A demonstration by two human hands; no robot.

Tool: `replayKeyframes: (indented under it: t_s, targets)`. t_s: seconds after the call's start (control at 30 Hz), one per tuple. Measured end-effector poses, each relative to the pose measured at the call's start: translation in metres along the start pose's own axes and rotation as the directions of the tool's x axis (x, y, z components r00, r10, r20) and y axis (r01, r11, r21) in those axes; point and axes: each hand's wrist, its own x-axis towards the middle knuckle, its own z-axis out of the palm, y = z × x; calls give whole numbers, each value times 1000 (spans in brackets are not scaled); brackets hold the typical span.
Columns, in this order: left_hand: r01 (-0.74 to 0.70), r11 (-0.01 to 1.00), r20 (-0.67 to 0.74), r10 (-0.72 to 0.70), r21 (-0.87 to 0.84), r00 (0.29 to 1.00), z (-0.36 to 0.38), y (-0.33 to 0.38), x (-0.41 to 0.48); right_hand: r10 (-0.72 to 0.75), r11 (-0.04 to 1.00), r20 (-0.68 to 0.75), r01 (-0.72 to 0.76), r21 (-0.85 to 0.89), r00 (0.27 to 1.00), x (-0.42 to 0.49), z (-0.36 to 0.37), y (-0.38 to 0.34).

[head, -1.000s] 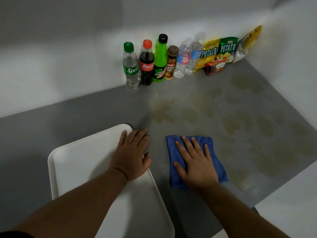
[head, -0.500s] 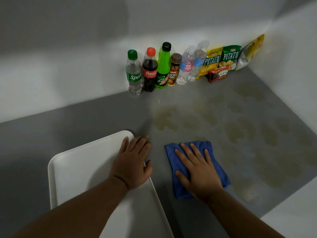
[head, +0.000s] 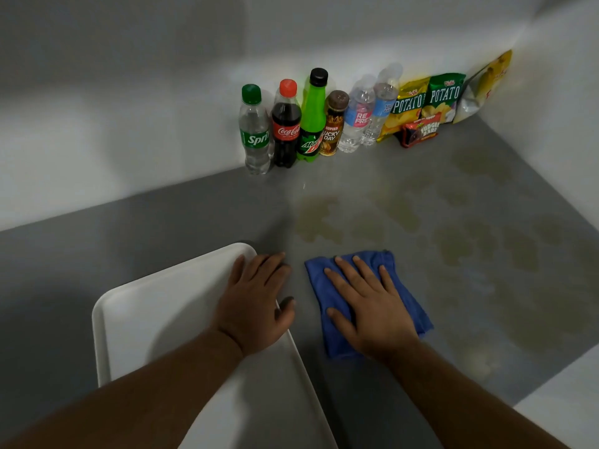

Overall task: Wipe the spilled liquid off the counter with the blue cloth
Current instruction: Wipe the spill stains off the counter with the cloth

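A folded blue cloth [head: 410, 299] lies flat on the grey counter [head: 162, 228]. My right hand [head: 369, 306] presses down on it, palm flat and fingers spread. Yellowish patches of spilled liquid [head: 317, 218] spread over the counter beyond and to the right of the cloth, reaching toward the right wall. My left hand [head: 256, 303] rests flat on the far right corner of a white tray [head: 146, 319], its thumb over the tray's edge and its fingertips on the counter.
Several drink bottles [head: 285, 124] stand in a row along the back wall. Snack bags [head: 428, 102] and a small red packet [head: 419, 132] fill the back right corner. A white wall closes off the right side, and a white ledge [head: 564, 403] sits at the lower right.
The view has tilted up slightly, so everything sits lower in frame. My right hand and the cloth have slid a little away from me toward the spill. My left hand stays on the tray.
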Motion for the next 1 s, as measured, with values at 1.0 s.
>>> replayKeyframes:
  t_s: [1.0]
  targets:
    - [107,993,-55,-104,52,993,-6,-48,57,77,997,-42,-76,17,996,22,0,1]
